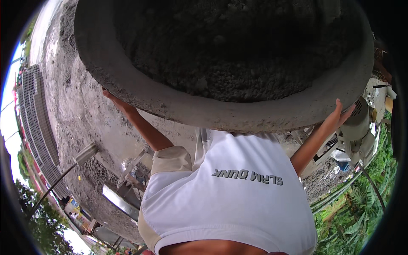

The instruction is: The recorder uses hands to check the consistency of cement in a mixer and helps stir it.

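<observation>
A large, shallow round pan (204,114), coated in grey cement, fills the upper part of the head view close in front of me. Dark, lumpy grey concrete mix (255,85) lies inside it, mostly in shadow. On the pan's left edge my left hand (114,98) is closed, its fingers partly hidden by the rim. My right hand (338,117) grips the right edge, with its thumb pointing up along the outside and the rest of the fingers partly behind the rim. Both arms reach out to either side of my white shirt.
Rough grey ground (97,114) spreads out to the left, spattered with cement. Farther left stands a long stack of perforated blocks (36,127). A metal machine with a slotted cover (359,119) is close beyond my right hand. Green plants (357,216) grow at the lower right.
</observation>
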`<state>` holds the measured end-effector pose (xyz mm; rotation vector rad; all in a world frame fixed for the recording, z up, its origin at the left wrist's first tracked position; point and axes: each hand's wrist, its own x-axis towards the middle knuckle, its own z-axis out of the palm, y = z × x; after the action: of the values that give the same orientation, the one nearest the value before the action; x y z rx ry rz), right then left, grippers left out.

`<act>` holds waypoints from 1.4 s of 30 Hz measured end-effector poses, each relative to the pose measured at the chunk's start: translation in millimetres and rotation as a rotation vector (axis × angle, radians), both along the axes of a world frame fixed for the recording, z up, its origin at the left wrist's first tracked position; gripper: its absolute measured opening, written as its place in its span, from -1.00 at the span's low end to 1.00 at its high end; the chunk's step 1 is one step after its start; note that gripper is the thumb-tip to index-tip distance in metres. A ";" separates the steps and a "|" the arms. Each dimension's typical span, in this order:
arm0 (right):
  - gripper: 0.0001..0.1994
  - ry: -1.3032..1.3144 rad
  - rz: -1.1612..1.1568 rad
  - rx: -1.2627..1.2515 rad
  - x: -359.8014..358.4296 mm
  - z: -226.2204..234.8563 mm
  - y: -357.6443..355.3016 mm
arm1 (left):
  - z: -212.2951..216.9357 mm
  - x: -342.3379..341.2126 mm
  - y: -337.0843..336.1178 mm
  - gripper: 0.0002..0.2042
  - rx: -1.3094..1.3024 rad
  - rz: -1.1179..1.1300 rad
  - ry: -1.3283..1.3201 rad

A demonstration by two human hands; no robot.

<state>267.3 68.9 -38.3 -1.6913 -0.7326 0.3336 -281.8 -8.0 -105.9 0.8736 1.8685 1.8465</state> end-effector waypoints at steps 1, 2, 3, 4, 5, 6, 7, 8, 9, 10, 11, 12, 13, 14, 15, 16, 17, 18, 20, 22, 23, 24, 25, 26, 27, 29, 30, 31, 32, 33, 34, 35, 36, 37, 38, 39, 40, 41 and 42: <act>-0.23 -0.005 0.008 0.007 3.2 0.1 -0.9 | 3.3 5.9 -0.2 -0.26 -0.030 0.019 0.021; -0.24 -0.012 0.017 0.014 5.4 0.4 -1.8 | 4.8 6.8 2.0 -0.26 -0.033 -0.003 0.018; -0.24 -0.012 0.007 0.009 5.3 -0.2 -1.3 | 6.1 8.4 -0.2 -0.26 -0.068 0.038 -0.006; -0.26 0.000 0.020 0.015 2.7 -0.3 -0.7 | 7.0 9.8 -2.2 -0.26 -0.104 0.080 -0.031; -0.28 0.010 0.034 0.022 -0.3 -1.4 -0.3 | 9.4 10.6 -4.0 -0.26 -0.110 0.072 -0.033; -0.28 0.003 0.022 0.017 -1.8 -0.7 0.0 | 14.0 11.2 -3.0 -0.26 -0.118 0.075 0.019; -0.29 0.019 0.033 0.034 -3.5 -0.1 0.8 | 16.6 10.4 -2.7 -0.26 -0.126 0.080 0.072; -0.30 0.036 0.045 0.051 -4.7 1.1 0.4 | 12.6 2.5 -6.0 -0.26 -0.130 0.071 0.067; -0.30 0.031 0.032 0.042 -6.2 1.5 0.9 | 3.9 -7.4 -7.1 -0.25 -0.112 0.051 0.081; -0.30 0.022 0.026 0.043 -6.3 2.0 1.1 | -7.3 -13.8 -9.3 -0.24 -0.094 0.034 0.097; -0.30 0.009 0.025 0.046 -6.0 2.4 1.5 | -21.7 -17.3 -10.8 -0.24 -0.094 0.029 0.089; -0.30 0.003 0.028 0.048 -6.2 2.3 0.7 | -26.0 -17.5 -14.1 -0.24 -0.091 0.026 0.069; -0.30 0.003 0.026 0.046 -5.5 2.3 0.1 | -29.9 -17.8 -17.6 -0.24 -0.089 0.023 0.049; -0.31 -0.024 0.022 0.040 -4.2 2.3 -0.4 | -33.5 -18.2 -21.3 -0.24 -0.087 0.019 0.029; -0.31 -0.047 0.019 0.035 -3.1 0.3 -0.3 | -36.5 -19.6 -22.7 -0.24 -0.084 0.017 0.015; -0.31 -0.041 0.017 0.034 -0.7 -1.6 -0.7 | -39.3 -21.0 -23.8 -0.25 -0.081 0.014 0.001; -0.32 -0.024 0.034 0.044 2.7 -3.5 -1.3 | -42.2 -22.2 -24.6 -0.25 -0.078 0.010 -0.013; -0.33 -0.013 0.051 0.053 3.9 -4.3 -2.3 | -45.7 -23.0 -27.9 -0.25 -0.075 0.005 -0.032; -0.35 0.066 0.026 0.062 2.0 -3.5 -3.0 | -52.9 -24.4 -33.9 -0.25 -0.070 -0.009 -0.072; -0.37 0.137 -0.007 0.075 6.2 -4.2 -3.3 | -62.3 -22.1 -31.7 -0.25 -0.063 -0.030 -0.120; -0.38 0.170 -0.027 0.128 11.5 -12.1 -4.3 | -67.5 -20.6 -30.9 -0.25 -0.060 -0.041 -0.146; -0.39 0.197 -0.051 0.184 21.8 -23.2 -5.6 | -75.5 -16.9 -26.3 -0.25 -0.055 -0.057 -0.178; -0.40 -0.157 -0.012 0.139 61.7 -60.0 -17.2 | -81.7 -11.7 -20.0 -0.25 -0.045 -0.078 -0.210; -0.40 -0.161 -0.015 0.137 53.7 -52.1 -14.0 | -87.5 -10.4 -20.7 -0.25 -0.044 -0.083 -0.233; -0.39 0.050 -0.026 0.142 35.7 -36.8 -7.9 | -92.0 -9.6 -20.5 -0.25 -0.039 -0.088 -0.257; -0.35 0.182 -0.024 0.162 37.0 -39.8 -5.5 | -100.3 -8.7 -21.4 -0.25 -0.029 -0.094 -0.304; -0.35 0.186 -0.018 0.175 34.5 -36.8 -3.3 | -102.0 -9.3 -20.3 -0.26 -0.011 -0.093 -0.320; -0.35 0.198 -0.037 0.132 29.9 -31.3 -4.2 | -103.2 -10.1 -19.5 -0.26 0.006 -0.090 -0.336; -0.34 0.211 -0.054 0.089 26.4 -26.3 -5.2 | -103.9 -11.3 -19.1 -0.26 0.025 -0.086 -0.350; -0.34 0.213 -0.045 0.099 24.4 -23.5 -5.0 | -105.9 -12.5 -18.2 -0.26 0.040 -0.082 -0.368; -0.34 0.213 -0.055 0.072 22.6 -21.0 -5.0 | -107.3 -13.8 -17.3 -0.26 0.056 -0.078 -0.386; -0.34 0.215 -0.065 0.045 20.8 -19.6 -3.5 | -108.2 -15.3 -16.4 -0.26 0.074 -0.073 -0.402; -0.34 0.216 -0.058 0.055 24.7 -24.3 -4.0 | -111.3 -16.2 -16.0 -0.26 0.088 -0.071 -0.420; -0.34 0.231 -0.056 0.072 32.9 -31.6 -6.1 | -113.1 -16.0 -16.3 -0.26 0.102 -0.070 -0.440; -0.34 0.246 -0.054 0.090 36.9 -34.0 -6.8 | -114.9 -15.7 -16.3 -0.26 0.116 -0.070 -0.460; -0.35 0.271 -0.058 0.109 31.7 -31.5 -6.1 | -115.8 -16.3 -19.1 -0.26 0.129 -0.064 -0.475; -0.35 0.275 -0.048 0.115 31.1 -31.0 -6.1 | -116.8 -16.7 -21.8 -0.26 0.142 -0.059 -0.491; -0.37 0.300 -0.043 0.114 32.2 -31.8 -6.6 | -118.1 -16.7 -24.7 -0.26 0.155 -0.055 -0.507; -0.39 0.327 -0.036 0.110 32.3 -35.8 -7.8 | -120.5 -19.0 -29.4 -0.26 0.165 -0.049 -0.520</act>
<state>299.7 61.1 -74.1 -1.4972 -0.4687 0.5208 -300.7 -37.4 -226.4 0.4198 1.3793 1.9795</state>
